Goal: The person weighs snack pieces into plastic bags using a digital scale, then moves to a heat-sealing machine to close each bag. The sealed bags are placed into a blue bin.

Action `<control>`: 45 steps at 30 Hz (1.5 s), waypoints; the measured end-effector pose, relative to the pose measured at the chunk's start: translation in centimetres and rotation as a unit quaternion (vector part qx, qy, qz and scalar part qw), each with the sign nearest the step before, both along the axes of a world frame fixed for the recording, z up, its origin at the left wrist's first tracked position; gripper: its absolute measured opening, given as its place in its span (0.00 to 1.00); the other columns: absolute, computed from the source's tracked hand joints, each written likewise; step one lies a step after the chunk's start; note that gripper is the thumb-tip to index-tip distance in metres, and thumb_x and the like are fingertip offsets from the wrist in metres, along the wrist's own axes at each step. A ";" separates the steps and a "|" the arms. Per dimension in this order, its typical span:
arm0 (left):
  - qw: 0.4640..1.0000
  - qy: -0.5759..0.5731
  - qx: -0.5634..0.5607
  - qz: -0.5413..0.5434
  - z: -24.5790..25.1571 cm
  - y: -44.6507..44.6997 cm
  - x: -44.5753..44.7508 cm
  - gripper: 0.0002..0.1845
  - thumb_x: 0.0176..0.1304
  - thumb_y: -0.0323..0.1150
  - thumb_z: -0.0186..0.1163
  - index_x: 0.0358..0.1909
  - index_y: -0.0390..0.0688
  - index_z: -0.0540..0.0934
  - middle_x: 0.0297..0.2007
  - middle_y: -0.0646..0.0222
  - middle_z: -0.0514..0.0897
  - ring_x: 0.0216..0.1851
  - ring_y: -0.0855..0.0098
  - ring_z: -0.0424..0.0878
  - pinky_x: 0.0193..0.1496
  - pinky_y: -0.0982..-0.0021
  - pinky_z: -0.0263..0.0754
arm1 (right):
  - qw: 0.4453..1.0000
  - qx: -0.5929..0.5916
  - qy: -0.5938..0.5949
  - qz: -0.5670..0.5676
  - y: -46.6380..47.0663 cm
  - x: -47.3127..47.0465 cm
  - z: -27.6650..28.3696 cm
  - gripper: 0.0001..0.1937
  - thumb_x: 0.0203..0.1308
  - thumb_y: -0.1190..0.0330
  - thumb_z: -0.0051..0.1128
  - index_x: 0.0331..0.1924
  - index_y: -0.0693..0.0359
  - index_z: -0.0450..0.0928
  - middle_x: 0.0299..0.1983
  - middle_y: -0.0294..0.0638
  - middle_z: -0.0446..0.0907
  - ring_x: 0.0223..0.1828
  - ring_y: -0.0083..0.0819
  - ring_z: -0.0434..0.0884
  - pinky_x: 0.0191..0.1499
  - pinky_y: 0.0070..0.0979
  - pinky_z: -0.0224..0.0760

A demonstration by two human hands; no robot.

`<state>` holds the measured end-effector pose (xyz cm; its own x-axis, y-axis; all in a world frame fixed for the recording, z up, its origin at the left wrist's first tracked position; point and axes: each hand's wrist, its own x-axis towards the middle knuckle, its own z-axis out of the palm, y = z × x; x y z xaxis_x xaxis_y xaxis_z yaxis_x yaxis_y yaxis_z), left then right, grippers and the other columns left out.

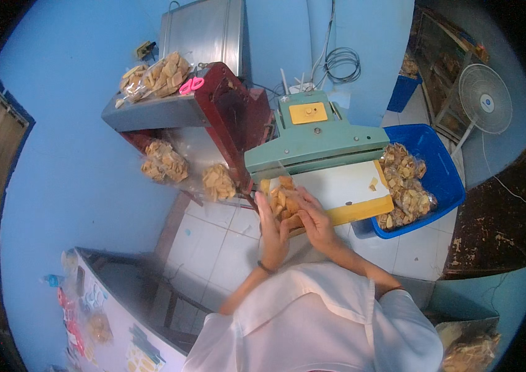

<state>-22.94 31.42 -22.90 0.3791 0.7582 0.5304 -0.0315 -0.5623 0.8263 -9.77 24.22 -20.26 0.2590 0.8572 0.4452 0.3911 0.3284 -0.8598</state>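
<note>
Between my two hands is a clear plastic bag of brown snack chips [282, 200]. My left hand [272, 237] presses along the bag's left side, and my right hand [313, 218] curves around its right side. The bag's clear upper end reaches toward the jaw of a green impulse sealer [318, 144]. Whether the film lies inside the jaw I cannot tell. Under the jaw runs a white work shelf [342, 186] with a yellow edge. A small chip piece [373, 184] lies on the shelf's right part.
Right of the sealer stands a blue plastic tub [453, 186] holding several filled bags [402, 181]. To the left, a red and grey machine [165, 111] carries more bags [165, 74] and pink-handled scissors [192, 85]. A white table [123, 325] is at lower left, a fan [485, 100] at far right.
</note>
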 end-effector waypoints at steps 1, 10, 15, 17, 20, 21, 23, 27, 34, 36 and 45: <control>1.000 -0.005 0.014 0.016 0.0 -0.2 0.2 0.38 0.75 0.37 0.51 0.78 0.33 0.46 0.78 0.43 0.44 0.79 0.50 0.46 0.78 0.53 0.41 | 0.999 0.006 0.042 -0.001 -0.1 -0.1 0.5 0.20 0.73 0.75 0.47 0.66 0.65 0.73 0.70 0.55 0.68 0.77 0.47 0.57 0.75 0.41 0.49; 0.965 -0.044 -0.176 -0.189 2.1 4.4 -1.7 0.07 0.67 0.29 0.64 0.32 0.37 0.84 0.67 0.52 0.73 0.74 0.52 0.61 0.75 0.57 0.52 | 0.998 0.004 0.007 0.054 1.6 4.2 4.1 0.07 0.61 0.76 0.64 0.41 0.63 0.88 0.62 0.49 0.78 0.65 0.38 0.76 0.65 0.28 0.67; 0.977 -0.067 -0.079 -0.184 4.7 4.8 -2.9 0.02 0.61 0.22 0.66 0.32 0.37 0.83 0.53 0.63 0.81 0.67 0.61 0.71 0.68 0.63 0.64 | 0.999 0.000 -0.021 0.040 0.6 4.3 6.5 0.06 0.57 0.78 0.66 0.38 0.64 0.88 0.46 0.44 0.86 0.49 0.34 0.84 0.55 0.30 0.75; 0.982 -0.059 -0.083 -0.161 5.2 4.3 -3.0 0.00 0.62 0.22 0.65 0.33 0.37 0.84 0.52 0.64 0.82 0.66 0.61 0.73 0.69 0.60 0.63 | 0.999 0.025 -0.017 0.009 0.3 3.4 6.6 0.05 0.57 0.77 0.66 0.38 0.64 0.87 0.43 0.43 0.87 0.47 0.35 0.85 0.53 0.30 0.76; 0.982 -0.006 -0.119 -0.149 5.2 4.0 -2.9 0.03 0.62 0.23 0.65 0.36 0.39 0.86 0.51 0.64 0.83 0.64 0.62 0.75 0.71 0.56 0.62 | 1.000 0.017 -0.019 -0.016 0.1 2.6 6.2 0.05 0.56 0.74 0.68 0.37 0.64 0.87 0.42 0.43 0.87 0.46 0.36 0.85 0.52 0.30 0.77; 0.984 0.009 -0.102 -0.149 5.1 3.8 -2.9 0.04 0.62 0.23 0.65 0.37 0.40 0.87 0.50 0.65 0.84 0.63 0.62 0.76 0.71 0.56 0.61 | 0.999 0.017 -0.042 -0.021 -0.1 2.5 6.1 0.05 0.56 0.74 0.68 0.37 0.64 0.87 0.41 0.43 0.87 0.45 0.36 0.86 0.51 0.30 0.77; 0.989 0.035 -0.054 -0.130 4.9 3.8 -3.0 0.04 0.61 0.23 0.66 0.36 0.40 0.87 0.48 0.66 0.85 0.61 0.63 0.78 0.72 0.55 0.61 | 0.998 0.002 -0.064 -0.024 -0.5 2.5 6.0 0.05 0.56 0.75 0.68 0.36 0.64 0.87 0.40 0.44 0.87 0.43 0.36 0.86 0.48 0.30 0.78; 0.996 0.035 0.036 -0.080 4.4 3.7 -3.0 0.06 0.58 0.21 0.68 0.36 0.40 0.84 0.42 0.69 0.88 0.57 0.67 0.82 0.72 0.58 0.63 | 0.996 -0.005 -0.076 -0.039 -1.5 2.8 6.2 0.05 0.56 0.76 0.68 0.36 0.67 0.86 0.41 0.44 0.87 0.42 0.34 0.86 0.45 0.27 0.79; 0.954 -0.106 -0.242 -0.141 5.2 3.3 -1.3 0.20 0.59 0.18 0.68 0.51 0.40 0.74 0.45 0.66 0.87 0.52 0.70 0.83 0.69 0.60 0.64 | 0.986 -0.020 0.161 -0.041 0.0 2.2 4.7 0.17 0.56 0.76 0.67 0.51 0.65 0.80 0.39 0.41 0.84 0.43 0.32 0.86 0.46 0.29 0.79; 0.969 -0.082 -0.195 -0.124 5.8 3.1 -1.0 0.18 0.57 0.20 0.70 0.48 0.40 0.76 0.41 0.69 0.88 0.51 0.72 0.82 0.69 0.59 0.66 | 0.996 -0.013 0.076 -0.047 0.0 2.2 4.6 0.20 0.57 0.75 0.67 0.55 0.65 0.77 0.40 0.41 0.83 0.44 0.31 0.85 0.48 0.29 0.79; 0.994 0.025 0.080 -0.075 5.0 4.2 -1.1 0.12 0.54 0.21 0.70 0.38 0.44 0.80 0.34 0.69 0.87 0.44 0.65 0.85 0.66 0.54 0.68 | 0.999 0.002 0.039 -0.018 -0.9 2.1 6.3 0.19 0.57 0.78 0.67 0.54 0.64 0.79 0.42 0.40 0.81 0.46 0.28 0.82 0.53 0.26 0.74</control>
